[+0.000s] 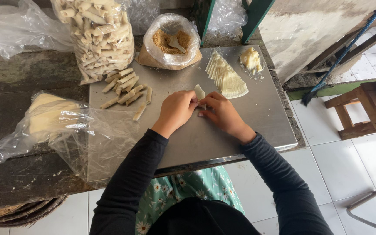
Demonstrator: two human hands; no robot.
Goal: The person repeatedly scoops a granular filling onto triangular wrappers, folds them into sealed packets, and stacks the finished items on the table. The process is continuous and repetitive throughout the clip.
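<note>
Seen from above: left hand [176, 109] and right hand [220, 112] meeting fingertip to fingertip, pinched shut on a pale wrapper [199, 92] pointing up toward the wrapper stack [225, 75].

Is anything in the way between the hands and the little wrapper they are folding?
Nothing visible is. Both the left hand and the right hand already touch the small pale wrapper on the metal tray. The stack of wrappers and the finished rolls lie off to the sides.
</note>
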